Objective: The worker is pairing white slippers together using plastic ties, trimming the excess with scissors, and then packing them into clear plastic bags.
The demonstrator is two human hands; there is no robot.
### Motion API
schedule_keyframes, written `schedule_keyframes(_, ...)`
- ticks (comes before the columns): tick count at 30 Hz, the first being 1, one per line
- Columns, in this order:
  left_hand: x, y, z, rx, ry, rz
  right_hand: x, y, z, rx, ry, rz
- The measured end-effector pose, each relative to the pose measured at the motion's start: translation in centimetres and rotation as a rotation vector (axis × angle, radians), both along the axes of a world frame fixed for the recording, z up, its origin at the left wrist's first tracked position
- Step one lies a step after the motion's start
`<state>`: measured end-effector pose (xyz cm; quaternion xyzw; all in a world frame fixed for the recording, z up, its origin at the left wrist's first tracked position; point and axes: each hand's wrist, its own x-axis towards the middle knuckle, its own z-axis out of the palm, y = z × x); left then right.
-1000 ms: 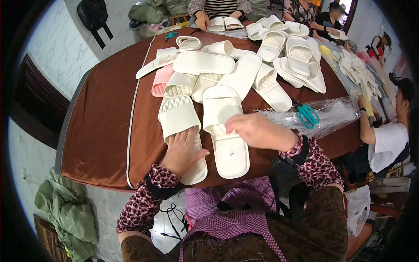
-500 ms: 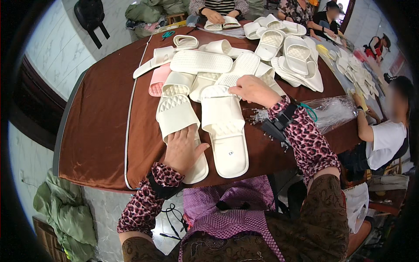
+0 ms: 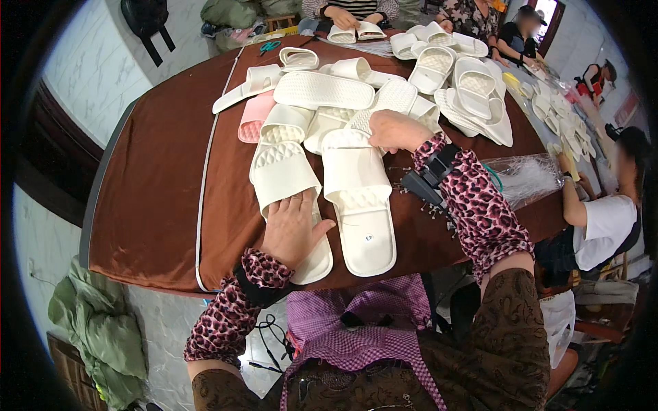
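Two white slide slippers lie side by side near the table's front edge, toes pointing away from me. On the left slipper (image 3: 286, 177) rests my left hand (image 3: 293, 229), fingers stretched with their tips under the strap and the thumb spread aside over the footbed. At the toe end of the right slipper (image 3: 367, 243), my right hand (image 3: 396, 131) is closed in a pinch on its edge; the fingertips are partly hidden. A small round sticker marks this slipper's heel. Just beyond lie more white slippers (image 3: 323, 90) and a pink slipper (image 3: 255, 115), overlapping one another.
Clear plastic fastener strands (image 3: 528, 179) lie right of my right forearm. Green-handled scissors (image 3: 270, 46) sit at the far left. A white slipper pile (image 3: 473, 96) stands at the far right. Co-workers handle slippers across the table and at the right (image 3: 606, 219).
The view has shifted a little. My right hand stays at the right slipper's toe, its wrist turned slightly, and my left hand remains at the left slipper's strap.
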<state>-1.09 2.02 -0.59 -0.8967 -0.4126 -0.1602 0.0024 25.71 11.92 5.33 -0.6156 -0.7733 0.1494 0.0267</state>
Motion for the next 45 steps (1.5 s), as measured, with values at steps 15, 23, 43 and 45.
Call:
schedule_keyframes(15,0.0,0.0,-0.2,0.007,-0.006,0.016,0.5,-0.4,0.4,-0.02,0.156,-0.111)
schedule_keyframes(23,0.1,0.0,-0.1,0.006,-0.017,0.007,0.1,0.1,-0.5,-0.009,0.075,-0.071)
schedule_keyframes(43,0.5,-0.4,0.0,0.012,-0.015,0.046,2.5,-3.3,0.9,0.174,0.288,-0.012)
schedule_keyframes(45,0.6,-0.3,-0.3,0.042,-0.028,0.041,2.5,-5.4,1.4,0.1,0.336,0.0)
